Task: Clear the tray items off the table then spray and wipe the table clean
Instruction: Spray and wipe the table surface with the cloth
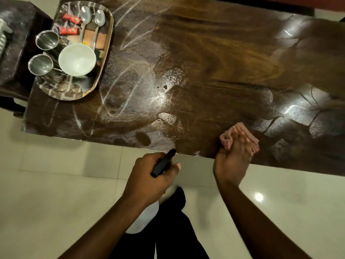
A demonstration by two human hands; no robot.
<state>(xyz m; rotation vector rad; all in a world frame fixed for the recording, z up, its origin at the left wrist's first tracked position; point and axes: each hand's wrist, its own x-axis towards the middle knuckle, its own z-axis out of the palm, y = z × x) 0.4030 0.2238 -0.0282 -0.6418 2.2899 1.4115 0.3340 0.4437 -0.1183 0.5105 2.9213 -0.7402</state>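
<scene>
The right hand [235, 154] presses a pink cloth [231, 134] flat on the desk [214, 53] at its near edge, fingers together over it. The left hand [149, 181] is closed around a spray bottle [162, 163], its black nozzle at the near edge. The tray [104, 58] sits at the far left corner with a white bowl [77, 59], two steel cups [47, 39], two spoons [85, 15] and red packets [71, 18].

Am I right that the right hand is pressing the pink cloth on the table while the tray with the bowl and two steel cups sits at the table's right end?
Not quite: in the head view the tray sits at the table's left end. The right hand does press the pink cloth.
</scene>
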